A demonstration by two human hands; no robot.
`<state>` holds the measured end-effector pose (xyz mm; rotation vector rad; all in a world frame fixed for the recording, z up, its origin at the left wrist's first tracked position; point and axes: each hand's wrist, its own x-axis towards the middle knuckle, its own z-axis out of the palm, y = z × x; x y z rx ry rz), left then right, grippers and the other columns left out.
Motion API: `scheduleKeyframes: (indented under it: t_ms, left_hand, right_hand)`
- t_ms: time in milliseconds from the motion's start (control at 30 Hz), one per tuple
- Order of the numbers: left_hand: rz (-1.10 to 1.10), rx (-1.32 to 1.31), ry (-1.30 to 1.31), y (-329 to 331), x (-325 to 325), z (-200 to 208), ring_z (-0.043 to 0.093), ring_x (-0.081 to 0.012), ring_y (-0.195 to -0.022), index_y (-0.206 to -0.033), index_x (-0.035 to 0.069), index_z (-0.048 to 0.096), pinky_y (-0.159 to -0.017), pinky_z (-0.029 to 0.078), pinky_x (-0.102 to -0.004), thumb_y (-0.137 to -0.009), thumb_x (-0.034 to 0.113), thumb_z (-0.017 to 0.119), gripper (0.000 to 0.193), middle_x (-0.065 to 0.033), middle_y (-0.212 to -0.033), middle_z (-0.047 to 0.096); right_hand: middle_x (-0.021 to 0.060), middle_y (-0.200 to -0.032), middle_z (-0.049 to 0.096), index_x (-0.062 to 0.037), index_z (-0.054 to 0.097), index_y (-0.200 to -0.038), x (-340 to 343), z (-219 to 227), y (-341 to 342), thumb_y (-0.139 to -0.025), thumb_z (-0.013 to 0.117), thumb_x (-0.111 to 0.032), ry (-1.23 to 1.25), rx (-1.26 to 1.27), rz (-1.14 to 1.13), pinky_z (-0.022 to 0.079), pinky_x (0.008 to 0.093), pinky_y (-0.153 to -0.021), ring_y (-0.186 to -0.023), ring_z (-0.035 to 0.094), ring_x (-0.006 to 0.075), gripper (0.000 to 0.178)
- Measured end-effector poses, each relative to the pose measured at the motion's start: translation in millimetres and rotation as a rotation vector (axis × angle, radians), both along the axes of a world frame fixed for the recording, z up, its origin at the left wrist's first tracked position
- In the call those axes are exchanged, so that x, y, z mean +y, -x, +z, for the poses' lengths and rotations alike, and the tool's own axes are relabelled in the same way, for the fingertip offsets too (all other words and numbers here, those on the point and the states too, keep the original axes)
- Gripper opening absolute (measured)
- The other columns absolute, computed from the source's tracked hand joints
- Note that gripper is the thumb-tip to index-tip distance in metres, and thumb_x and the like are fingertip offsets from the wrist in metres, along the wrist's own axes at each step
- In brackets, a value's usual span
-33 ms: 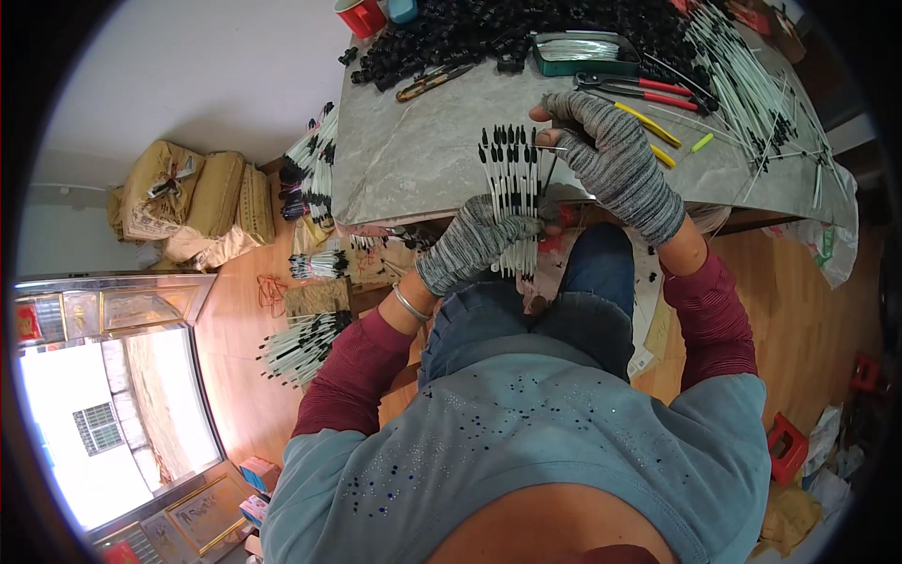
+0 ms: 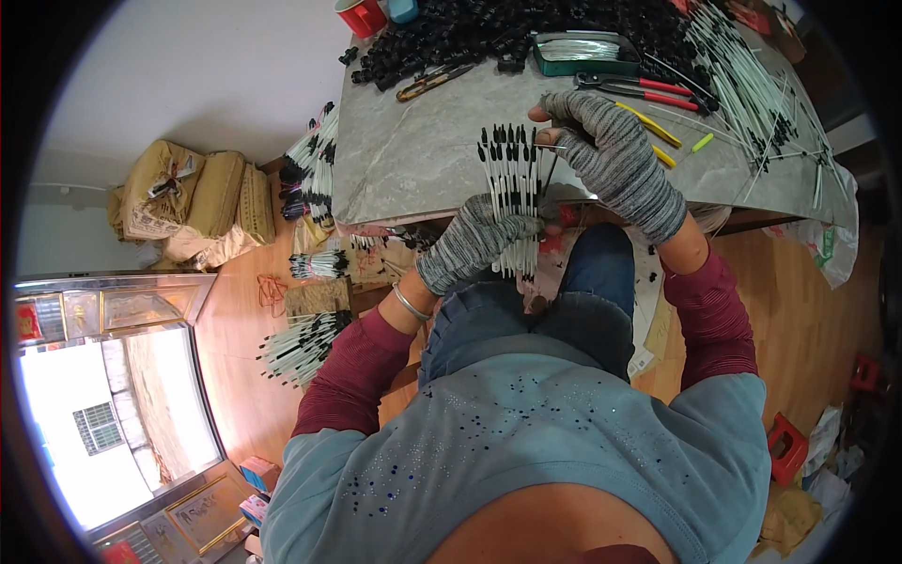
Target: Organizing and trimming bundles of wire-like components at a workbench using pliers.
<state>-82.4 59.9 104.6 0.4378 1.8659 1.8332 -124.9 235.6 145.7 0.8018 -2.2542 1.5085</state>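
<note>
Over my lap, at the table's near edge, my left hand (image 2: 489,235) in a grey knitted fingerless glove is wrapped around a bundle of thin white rods with black tips (image 2: 512,174). The bundle stands roughly upright, tips fanned slightly. My right hand (image 2: 611,155), gloved the same way, is curled at the bundle's upper right side, with thumb and forefinger bent beside the black tips. A thin pale wire-like piece (image 2: 556,148) sticks out beneath the thumb. What those fingertips grip is too small to tell.
On the grey table (image 2: 404,155) lie a heap of black parts (image 2: 451,38), a green tray of thin wires (image 2: 587,58), red-handled cutters (image 2: 648,89), yellow-handled pliers (image 2: 648,127) and loose white rods (image 2: 752,85). More bundled rods (image 2: 305,348) and brown sacks (image 2: 193,193) are at left.
</note>
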Motion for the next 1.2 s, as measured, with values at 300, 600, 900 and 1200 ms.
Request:
scheduleKeyframes:
  t_ms: [300, 600, 900, 1200]
  left_hand:
    - [-0.095, -0.055, -0.004, 5.1, -5.2, -5.4, 0.051, -0.0106, -0.081, -0.094, 0.0, 0.052, -0.071, 0.041, -0.0229, -0.072, 0.009, 0.054, 0.023, -0.0058, -0.09, 0.056]
    - [-0.09, -0.061, -0.04, 4.0, -2.6, -0.5, 0.053, -0.0095, -0.074, -0.093, 0.002, 0.054, -0.067, 0.042, -0.0231, -0.075, 0.014, 0.052, 0.021, -0.0051, -0.08, 0.058]
    - [-0.205, 0.179, 0.036, 10.8, -8.9, -9.7, 0.053, -0.0135, -0.079, -0.092, 0.004, 0.055, -0.073, 0.041, -0.0238, -0.074, 0.011, 0.052, 0.02, -0.0052, -0.087, 0.057]
    - [-0.174, 0.325, 0.115, 6.9, -11.2, 3.6, 0.053, -0.0131, -0.079, -0.089, 0.006, 0.056, -0.071, 0.042, -0.025, -0.073, 0.011, 0.053, 0.017, -0.0046, -0.085, 0.057]
  right_hand:
    - [0.0052, -0.079, 0.056, -0.0004, 0.053, -0.088, 5.6, 26.0, 1.3, -0.075, 0.051, -0.007, -0.25, -0.149, 0.097, 0.043, 0.0208, -0.067, -0.073, 0.054, 0.0097, 0.015]
    - [0.0086, -0.071, 0.058, -0.0011, 0.055, -0.084, 4.2, 7.8, 7.5, -0.072, 0.052, -0.013, -0.05, -0.187, 0.116, 0.043, 0.0244, -0.063, -0.067, 0.056, 0.0149, 0.017]
    - [0.007, -0.075, 0.057, -0.0014, 0.054, -0.088, -0.9, 17.9, 2.5, -0.074, 0.05, -0.012, -0.149, -0.154, 0.082, 0.043, 0.0239, -0.065, -0.069, 0.055, 0.0143, 0.018]
    - [0.0091, -0.078, 0.056, -0.0054, 0.055, -0.09, -3.8, -0.2, 6.6, -0.073, 0.052, -0.019, -0.218, 0.12, 0.053, 0.042, 0.028, -0.065, -0.071, 0.054, 0.019, 0.022]
